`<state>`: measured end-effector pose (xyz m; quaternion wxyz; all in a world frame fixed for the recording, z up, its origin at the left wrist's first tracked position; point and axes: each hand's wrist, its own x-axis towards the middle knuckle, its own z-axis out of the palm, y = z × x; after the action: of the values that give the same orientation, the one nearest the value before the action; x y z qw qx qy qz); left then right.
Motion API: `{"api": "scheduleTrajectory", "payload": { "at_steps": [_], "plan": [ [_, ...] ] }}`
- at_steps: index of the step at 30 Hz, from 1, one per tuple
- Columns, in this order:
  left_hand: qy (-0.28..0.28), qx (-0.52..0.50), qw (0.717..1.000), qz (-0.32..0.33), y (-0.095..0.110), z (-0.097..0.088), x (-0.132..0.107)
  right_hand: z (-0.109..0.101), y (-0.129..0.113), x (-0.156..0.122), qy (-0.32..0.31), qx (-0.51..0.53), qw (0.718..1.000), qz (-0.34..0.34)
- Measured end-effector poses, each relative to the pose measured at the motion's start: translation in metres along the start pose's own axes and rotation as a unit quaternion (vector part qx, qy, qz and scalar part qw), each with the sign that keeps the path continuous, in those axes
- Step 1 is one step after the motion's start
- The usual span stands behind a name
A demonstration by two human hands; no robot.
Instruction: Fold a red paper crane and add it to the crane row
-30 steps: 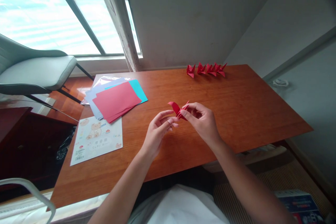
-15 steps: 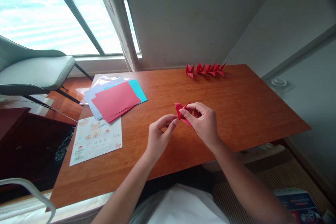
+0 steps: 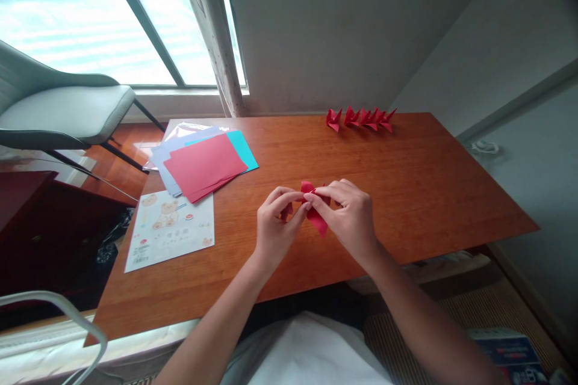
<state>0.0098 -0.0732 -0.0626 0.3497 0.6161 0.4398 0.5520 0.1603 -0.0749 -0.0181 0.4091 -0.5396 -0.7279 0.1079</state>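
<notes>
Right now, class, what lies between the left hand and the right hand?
In the head view, folded red paper, pinched by left hand and right hand.

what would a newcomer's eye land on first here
Probably the folded red paper, pinched between the left hand and right hand over the wooden table. Next, perhaps, the four red paper figures lined up near its far edge. The red sheets and turquoise paper stand out at left.
</notes>
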Motion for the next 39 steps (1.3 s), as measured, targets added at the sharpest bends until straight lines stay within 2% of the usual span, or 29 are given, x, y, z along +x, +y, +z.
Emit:
{"api": "scheduleTrajectory", "payload": {
  "at_steps": [6,9,11,14,17,25,31,39],
  "plan": [
    [-0.014,-0.024,1.000,-0.014,-0.001,-0.004,0.000,-0.009,-0.003,0.002,-0.012,0.001,0.999,-0.032],
    [-0.018,-0.059,0.998,-0.033,-0.001,-0.006,0.000,-0.019,0.000,0.008,-0.017,0.038,0.999,-0.014],
    [-0.030,-0.085,0.995,-0.053,0.000,-0.007,0.000,-0.025,0.003,0.014,-0.055,0.083,0.995,0.005],
    [-0.071,-0.104,0.988,-0.089,0.003,-0.008,0.001,-0.032,0.008,0.022,-0.157,0.145,0.977,0.004],
    [-0.115,-0.113,0.981,-0.110,0.005,-0.009,0.002,-0.034,0.009,0.027,-0.226,0.159,0.961,-0.007],
    [-0.133,-0.154,0.968,-0.146,0.003,-0.011,0.001,-0.034,0.007,0.029,-0.254,0.151,0.955,-0.012],
    [-0.145,-0.185,0.962,-0.141,0.006,-0.012,0.003,-0.047,0.011,0.042,-0.337,0.151,0.929,-0.002],
    [-0.164,-0.162,0.965,-0.122,0.008,-0.010,0.004,-0.055,0.011,0.050,-0.382,0.123,0.916,-0.019]
  ]
}}
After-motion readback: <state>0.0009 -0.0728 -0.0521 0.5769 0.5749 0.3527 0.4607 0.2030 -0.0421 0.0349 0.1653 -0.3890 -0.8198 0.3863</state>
